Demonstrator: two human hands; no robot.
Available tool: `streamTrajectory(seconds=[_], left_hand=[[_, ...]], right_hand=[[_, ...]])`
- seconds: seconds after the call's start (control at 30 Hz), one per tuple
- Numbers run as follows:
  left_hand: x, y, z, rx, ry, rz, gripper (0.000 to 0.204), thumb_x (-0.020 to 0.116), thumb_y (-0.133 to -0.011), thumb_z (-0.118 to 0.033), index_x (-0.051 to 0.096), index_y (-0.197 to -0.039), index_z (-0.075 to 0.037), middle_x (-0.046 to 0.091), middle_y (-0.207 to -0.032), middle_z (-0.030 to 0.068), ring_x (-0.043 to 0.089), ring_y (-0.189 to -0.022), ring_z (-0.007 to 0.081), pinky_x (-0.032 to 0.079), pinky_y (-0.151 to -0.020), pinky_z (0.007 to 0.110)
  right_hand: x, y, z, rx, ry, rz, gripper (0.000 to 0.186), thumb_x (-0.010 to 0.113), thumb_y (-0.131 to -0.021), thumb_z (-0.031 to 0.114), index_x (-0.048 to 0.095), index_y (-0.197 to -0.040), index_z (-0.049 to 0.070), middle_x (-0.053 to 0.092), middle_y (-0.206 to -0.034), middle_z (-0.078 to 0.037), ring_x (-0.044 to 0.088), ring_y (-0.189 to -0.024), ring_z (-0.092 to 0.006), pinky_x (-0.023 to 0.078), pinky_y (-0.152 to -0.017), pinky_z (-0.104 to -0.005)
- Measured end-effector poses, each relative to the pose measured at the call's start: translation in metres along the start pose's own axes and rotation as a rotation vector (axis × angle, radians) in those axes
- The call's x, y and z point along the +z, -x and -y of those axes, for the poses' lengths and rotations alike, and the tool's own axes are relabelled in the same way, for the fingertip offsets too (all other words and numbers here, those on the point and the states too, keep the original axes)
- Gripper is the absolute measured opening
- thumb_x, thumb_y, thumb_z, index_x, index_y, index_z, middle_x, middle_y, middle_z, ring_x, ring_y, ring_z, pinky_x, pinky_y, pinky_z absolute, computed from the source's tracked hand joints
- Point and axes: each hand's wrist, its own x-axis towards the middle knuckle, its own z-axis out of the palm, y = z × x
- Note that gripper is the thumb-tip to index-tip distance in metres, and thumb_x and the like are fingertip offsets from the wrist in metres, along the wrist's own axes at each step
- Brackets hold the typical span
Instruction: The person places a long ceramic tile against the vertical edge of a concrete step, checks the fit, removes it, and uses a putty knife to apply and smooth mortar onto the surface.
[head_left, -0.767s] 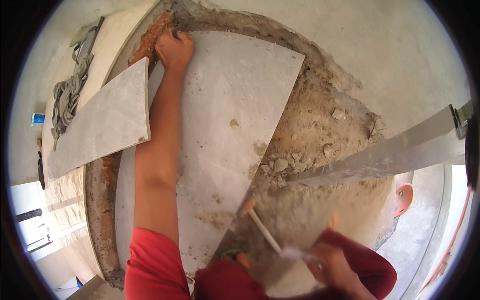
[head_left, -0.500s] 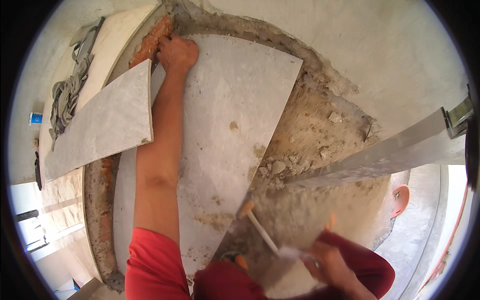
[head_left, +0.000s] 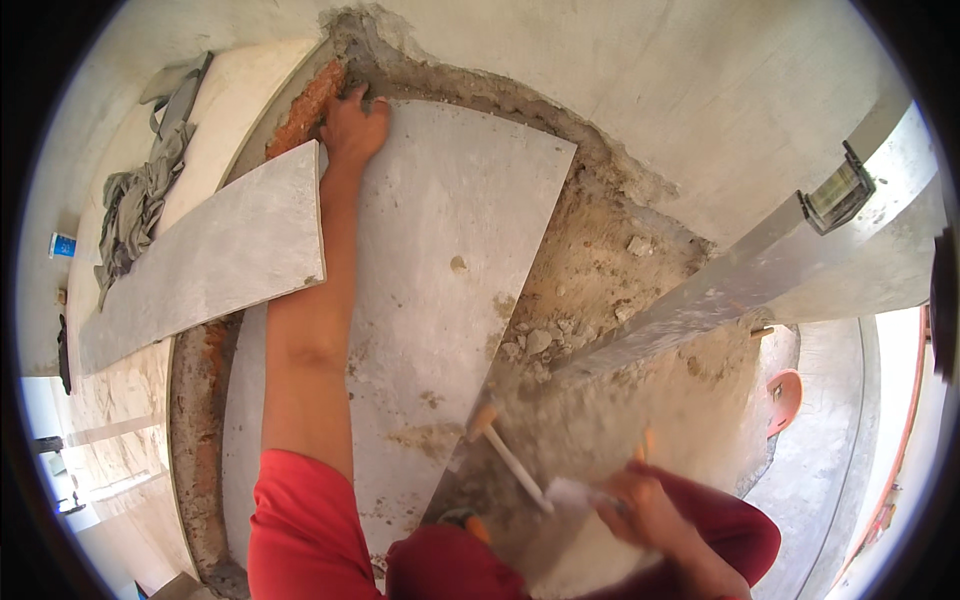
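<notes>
My left hand [head_left: 352, 130] rests at the far edge of the large grey slab [head_left: 430, 250], fingers apart and partly bent beside the exposed orange brick [head_left: 308, 103]. A smaller grey slab [head_left: 215, 250] lies over my left forearm. At lower right my right hand [head_left: 640, 505] is closed on a motion-blurred tool [head_left: 580, 494] with a pale part. Left of it a mallet [head_left: 515, 460] with a white handle and a tan head stands at the large slab's right edge; whether it joins the held tool is unclear.
A long metal level [head_left: 720, 290] slants across the right over dirt and rubble [head_left: 550, 335]. Grey cloth [head_left: 135, 230] lies on the left panel. A rough trench runs under the wall [head_left: 650, 70]. An orange bowl [head_left: 785, 405] is at the right.
The view has shifted, so the slabs appear lower. My left hand's fingers look more spread. The level appears further left and more steeply slanted. My right hand stays low, still blurred.
</notes>
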Motion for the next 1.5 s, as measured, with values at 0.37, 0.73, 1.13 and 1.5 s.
streamTrajectory(seconds=[0.37,0.73,1.13,1.5], left_hand=[[0.012,0.002,-0.015,-0.059,-0.168,-0.059,0.077,0.046,-0.102,-0.045,0.037,-0.157,0.009,0.036,-0.160,0.0267,0.035,-0.149,0.0370,0.025,-0.121,0.051],[0.015,-0.002,-0.026,0.058,-0.058,-0.085,0.059,0.057,-0.096,-0.026,0.055,-0.143,0.010,0.048,-0.152,0.0287,0.042,-0.144,0.0423,0.037,-0.118,0.052],[0.024,-0.002,-0.020,0.116,0.329,-0.219,0.055,0.058,-0.092,-0.018,0.058,-0.139,0.011,0.061,-0.136,0.0365,0.061,-0.129,0.0457,0.048,-0.112,0.046],[0.036,0.028,-0.042,0.364,0.127,0.002,0.058,0.058,-0.093,-0.022,0.057,-0.144,0.008,0.060,-0.139,0.0349,0.060,-0.133,0.0441,0.049,-0.112,0.041]], right_hand=[[-0.001,0.008,0.000,0.006,0.005,-0.025,0.014,0.072,-0.094,0.010,0.074,-0.106,0.002,0.068,-0.086,-0.016,0.069,-0.077,-0.0349,0.055,-0.068,-0.0428],[-0.002,0.009,-0.002,0.058,0.004,-0.012,0.015,0.073,-0.093,0.009,0.074,-0.106,0.002,0.067,-0.085,-0.016,0.069,-0.077,-0.0353,0.055,-0.069,-0.0433],[-0.004,0.005,0.003,0.075,-0.016,-0.022,0.014,0.073,-0.093,0.009,0.075,-0.106,0.003,0.068,-0.087,-0.015,0.069,-0.077,-0.0340,0.056,-0.068,-0.0417],[-0.001,0.005,0.007,0.021,-0.026,-0.018,0.015,0.073,-0.093,0.010,0.075,-0.106,0.003,0.067,-0.085,-0.014,0.069,-0.075,-0.0344,0.055,-0.066,-0.0419]])
